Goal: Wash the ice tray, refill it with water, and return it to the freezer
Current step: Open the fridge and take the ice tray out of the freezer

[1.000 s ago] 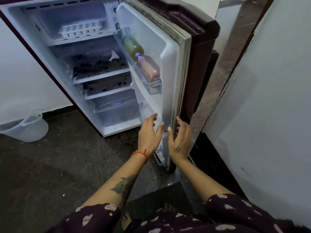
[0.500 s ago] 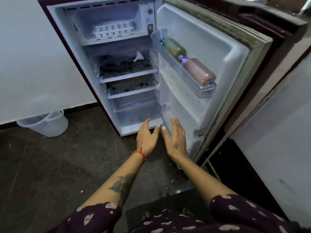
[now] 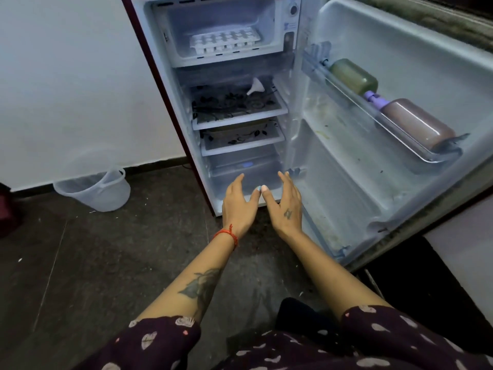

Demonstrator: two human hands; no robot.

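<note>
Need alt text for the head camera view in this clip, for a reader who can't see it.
Both empty hands, left hand and right hand, reach toward an open fridge; a white ice tray sits in the top freezer compartment. Two bottles lie in the door shelf, and a clear bucket stands on the floor at left.

Counting one fridge [image 3: 170, 84], standing open on one door [image 3: 400, 62]; one ice tray [image 3: 225, 40] lying in the freezer compartment; two patterned shelves, upper [image 3: 237, 113] and lower [image 3: 240, 142]; one small funnel [image 3: 256, 86]; two bottles in the door rack, green [image 3: 353, 76] and brown [image 3: 416, 125]; one clear bucket [image 3: 93, 190] on the floor; two hands, left [image 3: 238, 206] and right [image 3: 285, 206], both empty.
</note>
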